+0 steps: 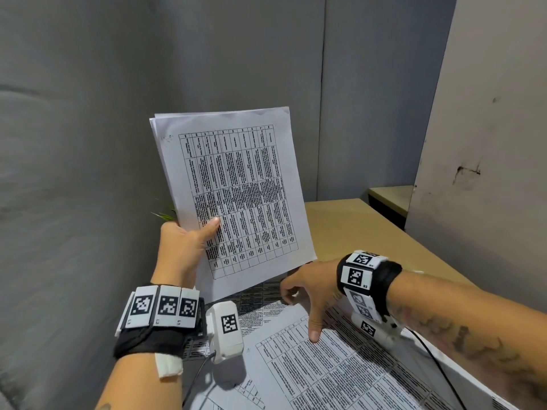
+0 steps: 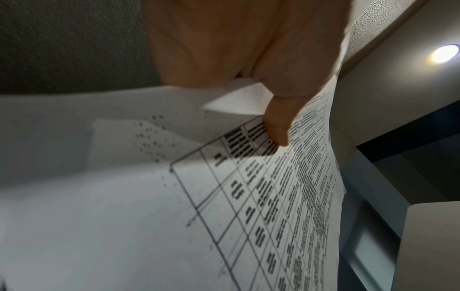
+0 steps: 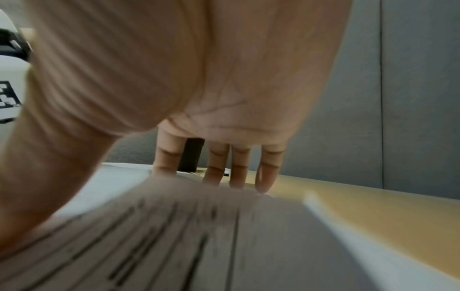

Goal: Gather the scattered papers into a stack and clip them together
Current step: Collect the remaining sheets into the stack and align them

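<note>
My left hand (image 1: 189,235) holds a stack of printed papers (image 1: 236,184) upright above the desk, thumb pressed on the front sheet, fingers hidden behind. In the left wrist view the thumb (image 2: 276,126) pinches the stack of papers (image 2: 248,196) near a corner. More printed sheets (image 1: 325,365) lie spread on the desk at the near side. My right hand (image 1: 307,294) hovers over them with fingers straight and spread, pointing down. In the right wrist view its fingertips (image 3: 263,183) touch the far edge of a loose sheet (image 3: 199,236). No clip is recognisable.
The tan desk (image 1: 370,232) runs back to grey partition walls. A dark upright object (image 3: 191,155) stands behind the fingers. Green leaves (image 1: 165,215) peek from behind the held stack. A white wall (image 1: 488,143) stands at the right, with a second desk (image 1: 387,192) beyond.
</note>
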Demonstrator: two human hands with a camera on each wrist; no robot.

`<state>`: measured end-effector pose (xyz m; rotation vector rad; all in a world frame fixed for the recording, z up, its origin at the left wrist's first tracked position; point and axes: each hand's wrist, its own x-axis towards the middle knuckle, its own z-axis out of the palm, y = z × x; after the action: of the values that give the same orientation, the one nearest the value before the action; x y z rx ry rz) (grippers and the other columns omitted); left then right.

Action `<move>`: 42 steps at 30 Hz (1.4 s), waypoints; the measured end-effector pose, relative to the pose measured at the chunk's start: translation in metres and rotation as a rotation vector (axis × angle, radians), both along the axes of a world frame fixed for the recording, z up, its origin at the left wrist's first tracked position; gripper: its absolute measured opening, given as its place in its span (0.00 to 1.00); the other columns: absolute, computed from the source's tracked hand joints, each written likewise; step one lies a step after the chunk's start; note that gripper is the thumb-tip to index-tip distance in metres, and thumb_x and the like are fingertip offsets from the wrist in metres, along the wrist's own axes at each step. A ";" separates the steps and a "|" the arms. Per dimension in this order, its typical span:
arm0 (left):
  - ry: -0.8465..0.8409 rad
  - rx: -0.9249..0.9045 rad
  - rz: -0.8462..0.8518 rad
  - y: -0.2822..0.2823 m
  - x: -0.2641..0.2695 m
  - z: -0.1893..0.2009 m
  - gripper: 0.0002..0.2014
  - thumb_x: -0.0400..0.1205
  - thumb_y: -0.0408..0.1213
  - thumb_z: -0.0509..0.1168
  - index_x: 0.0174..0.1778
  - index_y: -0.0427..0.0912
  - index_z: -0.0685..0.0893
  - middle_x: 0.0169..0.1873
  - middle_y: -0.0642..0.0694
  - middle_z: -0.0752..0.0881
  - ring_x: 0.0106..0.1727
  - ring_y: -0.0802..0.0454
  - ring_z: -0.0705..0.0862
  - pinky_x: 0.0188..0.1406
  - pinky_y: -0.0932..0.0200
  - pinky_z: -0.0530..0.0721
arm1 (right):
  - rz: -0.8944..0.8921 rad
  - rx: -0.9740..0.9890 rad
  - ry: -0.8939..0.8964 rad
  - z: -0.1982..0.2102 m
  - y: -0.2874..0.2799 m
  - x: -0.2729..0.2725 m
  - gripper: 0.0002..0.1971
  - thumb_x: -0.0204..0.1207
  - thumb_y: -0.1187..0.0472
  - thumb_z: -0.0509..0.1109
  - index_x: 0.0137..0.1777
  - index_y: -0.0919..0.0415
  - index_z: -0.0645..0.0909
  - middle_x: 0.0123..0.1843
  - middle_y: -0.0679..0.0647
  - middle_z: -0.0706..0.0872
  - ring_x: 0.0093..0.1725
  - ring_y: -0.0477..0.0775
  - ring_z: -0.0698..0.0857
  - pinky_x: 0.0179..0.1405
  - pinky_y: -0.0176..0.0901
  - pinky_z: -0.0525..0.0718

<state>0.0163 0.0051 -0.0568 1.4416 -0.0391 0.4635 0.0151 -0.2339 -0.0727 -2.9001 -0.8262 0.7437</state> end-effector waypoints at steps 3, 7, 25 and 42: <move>-0.008 -0.021 0.000 0.001 0.001 -0.001 0.19 0.76 0.30 0.75 0.59 0.25 0.81 0.53 0.40 0.89 0.54 0.52 0.90 0.57 0.54 0.86 | 0.020 -0.065 -0.009 0.006 0.004 -0.005 0.29 0.58 0.43 0.87 0.54 0.47 0.75 0.46 0.43 0.81 0.48 0.50 0.80 0.44 0.44 0.80; -0.047 -0.003 -0.023 -0.004 -0.003 0.000 0.05 0.78 0.24 0.71 0.49 0.30 0.85 0.44 0.49 0.90 0.41 0.65 0.91 0.36 0.75 0.84 | 0.051 -0.034 -0.001 0.009 0.007 -0.017 0.23 0.64 0.52 0.86 0.49 0.52 0.74 0.43 0.46 0.77 0.41 0.50 0.76 0.37 0.44 0.76; 0.032 0.296 -0.498 -0.045 -0.022 0.007 0.09 0.72 0.34 0.73 0.38 0.29 0.90 0.37 0.28 0.90 0.37 0.35 0.89 0.43 0.35 0.87 | -0.168 0.308 -0.849 0.190 -0.063 -0.046 0.20 0.66 0.53 0.84 0.27 0.51 0.73 0.34 0.46 0.81 0.36 0.47 0.78 0.36 0.44 0.75; -0.110 0.125 -0.365 -0.065 -0.020 0.003 0.05 0.78 0.24 0.69 0.47 0.35 0.88 0.37 0.45 0.93 0.39 0.52 0.91 0.36 0.59 0.88 | -0.165 0.753 -1.050 0.161 -0.080 -0.058 0.16 0.66 0.49 0.84 0.48 0.53 0.85 0.42 0.46 0.88 0.43 0.44 0.85 0.43 0.34 0.80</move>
<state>-0.0041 -0.0603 -0.0535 1.4905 -0.4186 0.2416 -0.0431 -0.3140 0.0884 -2.4041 -0.6395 -0.9919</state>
